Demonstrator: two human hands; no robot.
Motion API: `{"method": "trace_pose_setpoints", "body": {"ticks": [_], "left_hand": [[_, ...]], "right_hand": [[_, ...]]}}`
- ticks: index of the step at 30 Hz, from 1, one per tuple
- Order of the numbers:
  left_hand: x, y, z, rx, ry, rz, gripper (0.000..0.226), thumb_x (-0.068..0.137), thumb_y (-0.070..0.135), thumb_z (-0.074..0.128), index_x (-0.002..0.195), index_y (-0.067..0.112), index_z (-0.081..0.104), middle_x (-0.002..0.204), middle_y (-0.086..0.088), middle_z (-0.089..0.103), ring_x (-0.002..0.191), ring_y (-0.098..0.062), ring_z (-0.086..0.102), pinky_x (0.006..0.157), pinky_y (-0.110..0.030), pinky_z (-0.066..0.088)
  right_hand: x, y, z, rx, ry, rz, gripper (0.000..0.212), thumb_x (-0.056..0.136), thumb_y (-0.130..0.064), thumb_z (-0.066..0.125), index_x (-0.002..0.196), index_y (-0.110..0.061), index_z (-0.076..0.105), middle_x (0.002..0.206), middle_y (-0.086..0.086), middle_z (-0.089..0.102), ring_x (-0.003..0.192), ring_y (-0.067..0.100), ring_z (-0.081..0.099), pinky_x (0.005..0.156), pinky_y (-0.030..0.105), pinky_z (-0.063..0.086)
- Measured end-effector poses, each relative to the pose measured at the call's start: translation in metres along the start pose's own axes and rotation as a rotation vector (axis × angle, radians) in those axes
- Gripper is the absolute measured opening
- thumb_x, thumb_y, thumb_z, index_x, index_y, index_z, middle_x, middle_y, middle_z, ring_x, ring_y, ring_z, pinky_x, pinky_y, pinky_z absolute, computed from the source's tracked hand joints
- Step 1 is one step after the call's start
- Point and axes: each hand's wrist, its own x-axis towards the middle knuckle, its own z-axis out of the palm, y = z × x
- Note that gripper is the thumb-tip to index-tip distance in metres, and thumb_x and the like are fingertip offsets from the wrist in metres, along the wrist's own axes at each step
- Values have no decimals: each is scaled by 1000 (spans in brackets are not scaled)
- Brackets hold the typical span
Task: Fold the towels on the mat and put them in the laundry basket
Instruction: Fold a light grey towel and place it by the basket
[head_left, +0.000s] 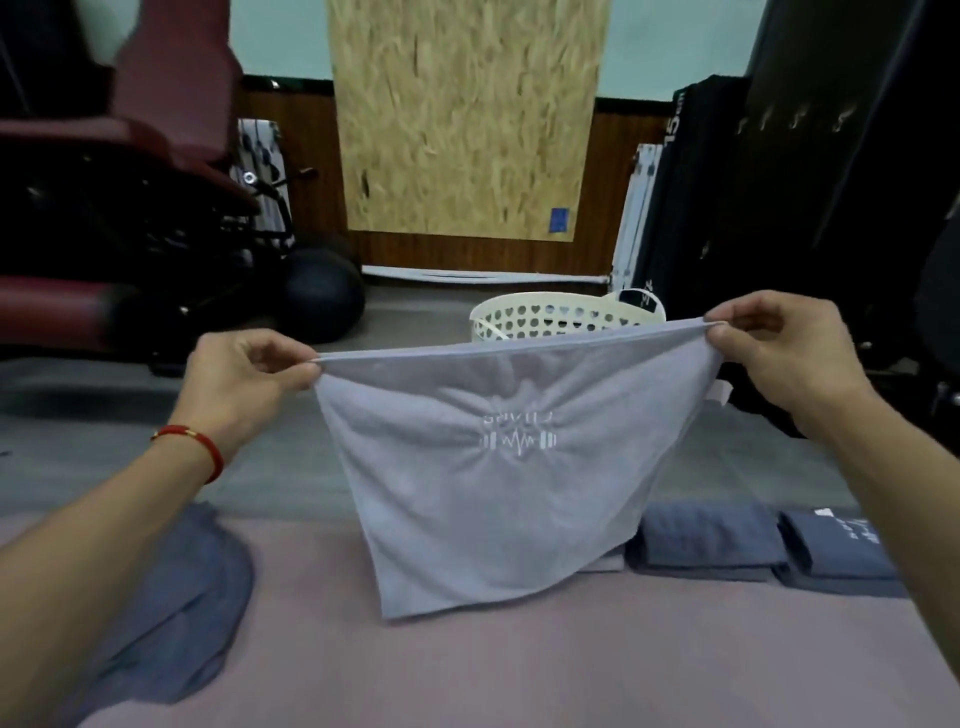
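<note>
A light grey towel (488, 483) with a white embroidered logo hangs stretched in the air above the pink mat (467, 665). My left hand (244, 379) pinches its upper left corner and my right hand (774, 353) pinches its upper right corner. Its lower edge hangs close to the mat. Behind the towel, on the floor, stands the cream laundry basket (550, 314) with heart-shaped holes. Two folded dark grey towels (711, 540) (836, 551) lie side by side on the mat at the right. A loose blue-grey towel (176, 608) lies crumpled on the mat at the left.
A maroon padded gym bench (119, 156) on a black frame stands at the left, with a black ball (322, 296) beside it. Black rolled mats and equipment (779, 208) fill the right. A chipboard panel (467, 114) leans on the far wall.
</note>
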Motion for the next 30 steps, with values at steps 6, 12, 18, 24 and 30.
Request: {"method": "trace_pose_setpoints", "body": {"ticks": [6,12,18,24,30], "left_hand": [[2,-13,-21,85,-92,11,16,78,1,81,81,16,77,84,0,77,72,-3,68,67,-9,51],[7,-5,-29,163,-137,88,31,79,-13,71,84,18,72,83,-5,71,69,-3,61,68,-15,50],[-1,14,-49,260,-410,-46,41,82,-13,70,81,27,79,80,0,77,72,-5,67,68,-15,55],[12,31,-60,74,-565,-500,33,80,-19,58,89,5,79,95,-20,76,92,-29,73,75,-39,57],[-3,-40,10,399,-468,-331,24,86,-9,66,92,10,79,82,-11,71,73,-14,60,56,-21,54]], "right_hand": [[-6,10,5,7,-33,16,14,86,-21,80,85,-34,76,86,-8,75,81,13,70,85,46,61],[-12,6,10,60,-99,6,18,91,-11,74,96,-28,74,99,13,72,83,21,67,78,34,62],[-30,-1,-19,52,-549,189,13,92,-7,68,97,-11,79,88,11,72,69,6,63,60,12,52],[-27,5,-38,154,-688,361,15,87,-6,67,97,-3,77,82,16,69,55,12,57,53,16,51],[-45,55,29,-158,-440,267,4,92,-10,73,94,-8,74,85,16,70,70,20,58,59,30,48]]}}
